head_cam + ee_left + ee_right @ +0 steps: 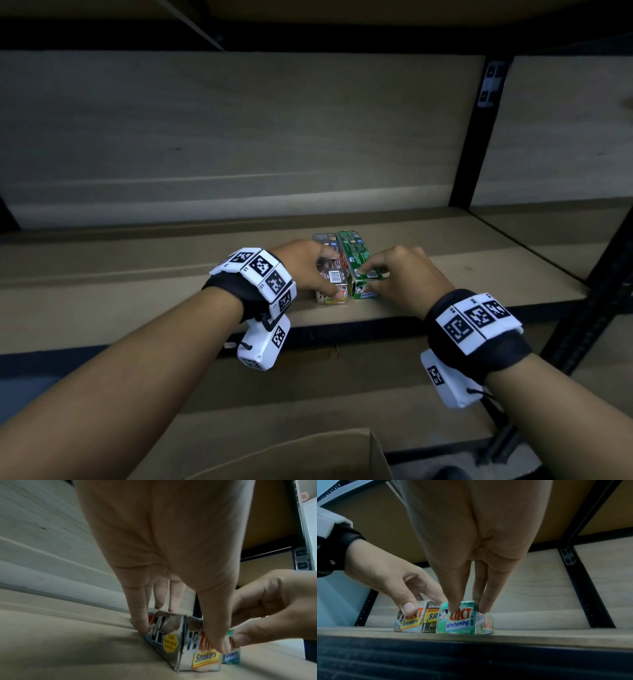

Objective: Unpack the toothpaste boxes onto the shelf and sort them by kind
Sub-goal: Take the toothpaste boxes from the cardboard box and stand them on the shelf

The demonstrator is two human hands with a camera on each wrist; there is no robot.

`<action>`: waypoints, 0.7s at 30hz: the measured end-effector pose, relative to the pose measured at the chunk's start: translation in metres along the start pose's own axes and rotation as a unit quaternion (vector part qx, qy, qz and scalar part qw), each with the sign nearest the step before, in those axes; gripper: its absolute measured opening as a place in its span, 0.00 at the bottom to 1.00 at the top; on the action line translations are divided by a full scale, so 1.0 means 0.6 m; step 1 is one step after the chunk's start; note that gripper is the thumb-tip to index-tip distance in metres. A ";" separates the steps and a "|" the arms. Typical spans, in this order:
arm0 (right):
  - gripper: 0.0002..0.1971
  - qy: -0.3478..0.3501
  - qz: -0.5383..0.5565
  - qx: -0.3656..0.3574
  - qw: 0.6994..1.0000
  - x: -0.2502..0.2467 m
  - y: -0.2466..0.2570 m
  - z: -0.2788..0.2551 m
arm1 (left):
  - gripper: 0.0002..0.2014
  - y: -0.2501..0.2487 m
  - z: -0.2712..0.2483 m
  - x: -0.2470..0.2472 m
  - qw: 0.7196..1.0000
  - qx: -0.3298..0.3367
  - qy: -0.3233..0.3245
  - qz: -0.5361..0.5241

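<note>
Two toothpaste boxes lie side by side near the front of the shelf board point(171, 274), their long sides running to the back. The silver "Smokers" box point(331, 274) is on the left and the green "Whitening" box point(356, 255) touches its right side. My left hand point(325, 274) pinches the silver box point(205, 660), thumb on its near end and fingers on its left side. My right hand point(373, 279) pinches the green box point(457, 623) between thumb and fingers. In the right wrist view a second silver end face point(429, 619) shows between the two.
A black upright post point(476, 137) stands at the back right, with another shelf bay beyond it. The pale back wall point(239, 137) closes the shelf. An open cardboard carton point(308, 455) sits below me at the bottom edge. The shelf's dark front rail point(342, 330) runs under my wrists.
</note>
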State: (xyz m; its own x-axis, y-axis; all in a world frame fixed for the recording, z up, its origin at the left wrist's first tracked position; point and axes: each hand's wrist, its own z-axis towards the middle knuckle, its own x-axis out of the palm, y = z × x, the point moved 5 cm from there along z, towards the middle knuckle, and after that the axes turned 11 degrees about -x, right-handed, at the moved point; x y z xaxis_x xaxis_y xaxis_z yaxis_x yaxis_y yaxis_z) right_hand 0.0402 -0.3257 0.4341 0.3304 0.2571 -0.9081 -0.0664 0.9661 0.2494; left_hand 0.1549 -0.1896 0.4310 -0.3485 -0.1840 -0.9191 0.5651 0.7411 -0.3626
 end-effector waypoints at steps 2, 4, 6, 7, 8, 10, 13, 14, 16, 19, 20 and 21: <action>0.13 -0.013 0.016 0.003 1.000 -0.006 0.001 -0.009 | 0.40 -0.001 -0.011 -0.001 1.000 0.005 -0.008 -0.007; 0.12 -0.017 0.027 0.005 0.999 -0.012 0.003 -0.021 | 0.35 -0.004 -0.027 -0.004 1.000 0.014 -0.019 -0.005; 0.12 -0.023 0.035 0.011 0.999 -0.020 0.005 -0.035 | 0.29 -0.009 -0.048 -0.007 0.999 0.022 -0.023 0.005; 0.12 -0.028 0.040 0.015 0.999 -0.025 0.006 -0.043 | 0.27 -0.012 -0.059 -0.009 0.999 0.025 -0.021 0.011; 0.12 -0.032 0.043 0.017 0.998 -0.029 0.009 -0.051 | 0.26 -0.016 -0.072 -0.011 0.999 0.029 -0.021 0.018; 0.14 -0.030 0.042 0.016 0.999 -0.036 0.018 -0.068 | 0.25 -0.022 -0.098 -0.013 0.999 0.041 -0.023 0.024; 0.15 -0.013 0.052 0.022 0.998 -0.043 0.031 -0.092 | 0.23 -0.029 -0.135 -0.012 0.998 0.056 -0.021 0.008; 0.15 -0.007 0.060 0.025 0.998 -0.043 0.036 -0.100 | 0.23 -0.031 -0.148 -0.010 0.998 0.059 -0.019 -0.002; 0.16 -0.003 0.077 0.024 0.997 -0.040 0.043 -0.114 | 0.21 -0.032 -0.170 -0.003 0.998 0.063 -0.018 -0.013; 0.16 0.006 0.095 0.022 0.995 -0.025 0.051 -0.136 | 0.21 -0.023 -0.196 0.018 0.998 0.052 -0.007 -0.023; 0.16 0.012 0.106 0.022 0.994 -0.018 0.052 -0.142 | 0.21 -0.018 -0.202 0.028 0.998 0.048 0.000 -0.033; 0.17 0.018 0.118 0.023 0.993 -0.009 0.052 -0.149 | 0.21 -0.012 -0.208 0.040 0.998 0.046 0.006 -0.046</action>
State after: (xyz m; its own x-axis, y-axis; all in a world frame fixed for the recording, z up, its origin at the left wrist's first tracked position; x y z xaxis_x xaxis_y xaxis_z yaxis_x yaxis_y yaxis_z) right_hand -0.0475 -0.2948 0.4166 0.2763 0.4783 -0.8336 -0.0938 0.8766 0.4719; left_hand 0.0491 -0.1186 0.4309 -0.4109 -0.2392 -0.8797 0.5968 0.6589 -0.4579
